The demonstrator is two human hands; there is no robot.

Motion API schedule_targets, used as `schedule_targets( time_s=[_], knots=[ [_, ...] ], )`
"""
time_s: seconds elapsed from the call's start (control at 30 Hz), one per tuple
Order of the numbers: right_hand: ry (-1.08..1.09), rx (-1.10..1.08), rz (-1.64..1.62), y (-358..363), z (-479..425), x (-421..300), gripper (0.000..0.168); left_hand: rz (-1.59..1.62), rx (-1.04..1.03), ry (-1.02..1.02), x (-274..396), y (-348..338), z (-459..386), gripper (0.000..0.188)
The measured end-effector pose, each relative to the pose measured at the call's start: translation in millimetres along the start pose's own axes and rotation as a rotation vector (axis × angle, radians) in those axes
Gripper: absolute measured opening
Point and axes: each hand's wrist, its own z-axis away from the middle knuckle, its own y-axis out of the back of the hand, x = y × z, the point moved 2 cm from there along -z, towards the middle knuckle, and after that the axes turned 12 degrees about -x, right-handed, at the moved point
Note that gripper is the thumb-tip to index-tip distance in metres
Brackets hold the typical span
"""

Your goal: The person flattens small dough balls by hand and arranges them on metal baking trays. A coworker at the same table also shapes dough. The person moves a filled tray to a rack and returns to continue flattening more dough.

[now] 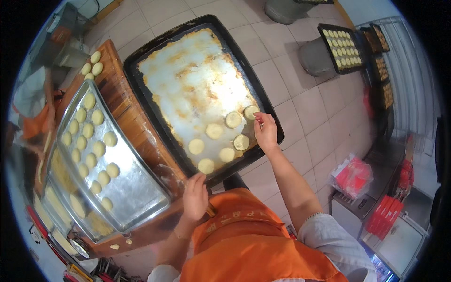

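Note:
A dark-rimmed baking tray (197, 84) with a browned, shiny base lies before me. Several flat round dough discs sit in its near part, among them one at the centre (214, 131). My right hand (266, 132) has its fingertips on the edge of the disc (251, 112) nearest the tray's right rim; whether it grips that disc is unclear. At the near left corner my left hand (196, 197) touches or nearly touches another disc (205, 166), its fingers close together. To the left, a silver metal tray (137, 190) holds several smooth dough balls (99, 148).
The wooden table (130, 116) bears more dough balls (95, 57) at its far corner. Further metal trays lie under the silver one. Beyond the tiled floor, a filled tray (343, 49) rests on a grey bin (313, 58). Red boxes (384, 217) stand at lower right.

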Motion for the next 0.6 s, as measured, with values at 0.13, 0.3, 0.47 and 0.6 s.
schedule_targets(
  time_s=[0.13,0.3,0.47,0.6],
  knots=[
    [0.077,-0.038,0.114,-11.4,-21.0,-16.6,0.019,0.051,-0.003,0.06,-12.5,-4.9,37.7,0.026],
    [0.488,-0.304,0.625,-26.3,-37.7,-52.4,0.029,0.131,0.094,0.044,-25.3,-10.5,62.4,0.021],
    [0.273,-0.563,0.786,-25.6,-24.2,-65.3,0.034,0.25,0.159,0.076,-27.6,3.4,56.8,0.022],
    [0.275,-0.532,0.251,-44.7,14.9,-83.1,0.032,0.553,0.269,0.101,-16.1,35.0,37.5,0.027]
  ],
)
